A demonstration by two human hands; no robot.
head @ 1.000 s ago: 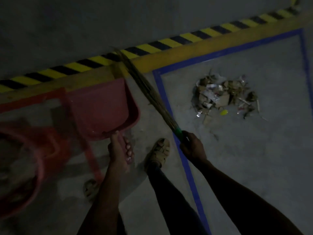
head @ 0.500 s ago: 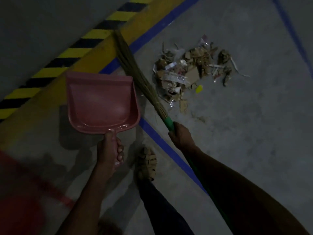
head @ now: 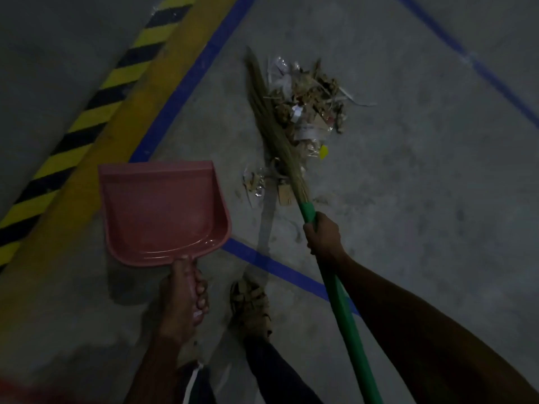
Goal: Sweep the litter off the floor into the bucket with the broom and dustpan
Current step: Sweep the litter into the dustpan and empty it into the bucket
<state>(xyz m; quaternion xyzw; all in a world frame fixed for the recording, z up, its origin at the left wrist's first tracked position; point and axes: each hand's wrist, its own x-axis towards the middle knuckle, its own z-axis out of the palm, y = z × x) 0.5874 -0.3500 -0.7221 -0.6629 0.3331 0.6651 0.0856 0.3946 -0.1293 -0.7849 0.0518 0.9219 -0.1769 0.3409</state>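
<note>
The broom [head: 274,135] is gripped by the right hand [head: 323,237], the dustpan [head: 163,214] by the left hand [head: 183,301]; the litter [head: 309,112], at 1 o'clock, should be drawn toward 9 o'clock with the pan lip held flat on the floor

The scene is dim and grainy, with colours muted. The dustpan [head: 163,211] casts a soft shadow on the floor [head: 423,199] near it, and wide-angle bending curves the blue floor line [head: 186,83] at far left.

Pink dustpan [head: 163,211], green-handled straw-coloured broom [head: 309,211], blue floor lines [head: 186,86], yellow-and-black striped tape [head: 96,103].
</note>
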